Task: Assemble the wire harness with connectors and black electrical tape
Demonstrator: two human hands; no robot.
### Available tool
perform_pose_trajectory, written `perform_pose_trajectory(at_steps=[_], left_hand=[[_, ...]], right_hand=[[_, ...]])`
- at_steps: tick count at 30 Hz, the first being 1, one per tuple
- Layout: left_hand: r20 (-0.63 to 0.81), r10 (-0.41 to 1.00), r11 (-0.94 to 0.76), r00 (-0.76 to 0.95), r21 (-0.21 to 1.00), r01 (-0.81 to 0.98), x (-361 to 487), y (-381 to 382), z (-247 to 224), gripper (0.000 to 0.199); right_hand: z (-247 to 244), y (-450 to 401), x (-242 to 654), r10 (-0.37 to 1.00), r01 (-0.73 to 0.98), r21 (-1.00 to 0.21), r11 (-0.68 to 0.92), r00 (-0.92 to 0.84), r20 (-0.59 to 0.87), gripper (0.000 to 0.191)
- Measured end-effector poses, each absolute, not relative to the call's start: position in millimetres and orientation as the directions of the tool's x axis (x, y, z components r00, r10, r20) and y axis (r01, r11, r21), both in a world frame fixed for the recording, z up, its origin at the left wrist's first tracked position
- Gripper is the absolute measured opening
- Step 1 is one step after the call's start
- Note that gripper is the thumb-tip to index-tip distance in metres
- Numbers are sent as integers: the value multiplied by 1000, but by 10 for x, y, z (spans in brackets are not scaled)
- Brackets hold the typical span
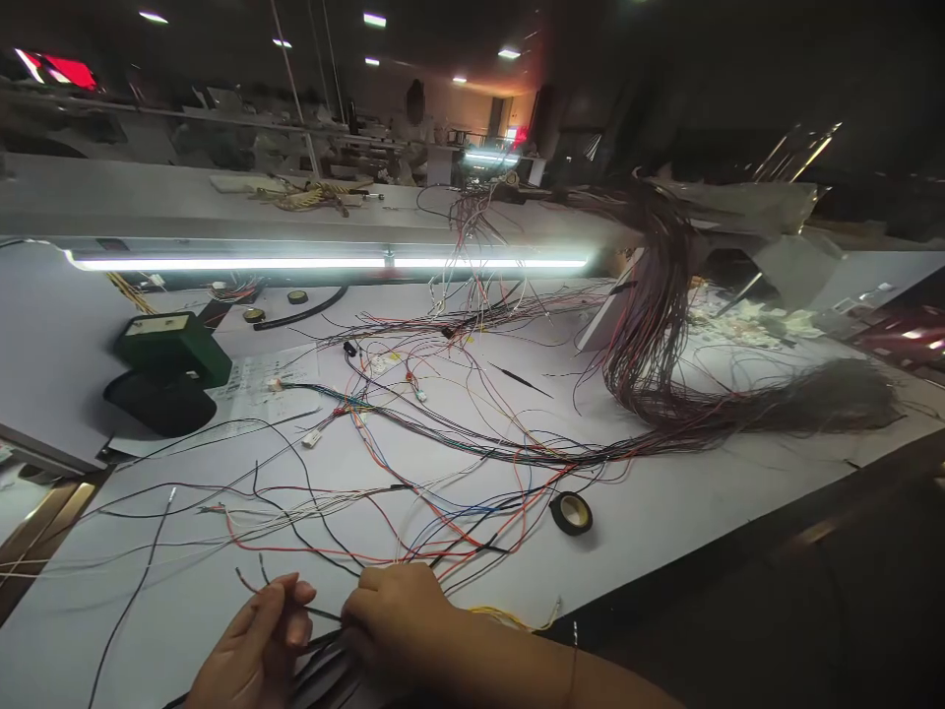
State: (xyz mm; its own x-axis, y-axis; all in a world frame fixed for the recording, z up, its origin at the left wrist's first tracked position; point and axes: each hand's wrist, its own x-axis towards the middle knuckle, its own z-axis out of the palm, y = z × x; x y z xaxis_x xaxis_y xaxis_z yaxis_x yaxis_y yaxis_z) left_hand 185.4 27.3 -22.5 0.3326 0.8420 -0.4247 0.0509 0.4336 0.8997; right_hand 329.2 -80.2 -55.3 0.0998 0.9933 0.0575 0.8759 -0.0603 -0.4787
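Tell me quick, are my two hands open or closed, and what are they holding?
Left hand: closed, pinching a dark wire.
Right hand: closed, seemingly on that dark wire too; its grip is partly hidden.

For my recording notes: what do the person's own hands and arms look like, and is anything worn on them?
The bare left hand and bare right hand show no gloves. The right forearm shows no sleeve; the left forearm is out of view.
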Motion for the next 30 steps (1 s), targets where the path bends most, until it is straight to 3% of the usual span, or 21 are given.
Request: perform_pose_trajectory(at_steps=[5, 9, 15, 21, 26, 30], left_hand=[[-496, 822, 530, 280, 846, -57, 1882, 315, -222, 16], [-529, 806, 572, 266, 812, -116, 1900, 322, -232, 21], [-465, 812, 473, 353, 878, 69, 1838, 326, -73, 22], [-474, 838, 431, 270, 879, 205, 1839, 298, 97, 17], [-502, 825, 533, 260, 844, -59, 1839, 346, -17, 23], [-539, 794, 590, 279, 794, -144, 1803, 415, -119, 29]], right_hand=[[-504, -793, 3254, 990, 876, -471, -102, 136, 38, 15], [-450, -811, 3278, 991, 862, -498, -95, 131, 39, 18], [-454, -830, 3297, 995, 878, -473, -68, 92, 28, 23], [-398, -785, 3274, 992, 873, -470, -129, 110, -66, 22], [-397, -800, 3255, 992, 883, -454, -121, 118, -35, 23], [-411, -827, 3254, 994, 890, -444, -104, 112, -9, 24]])
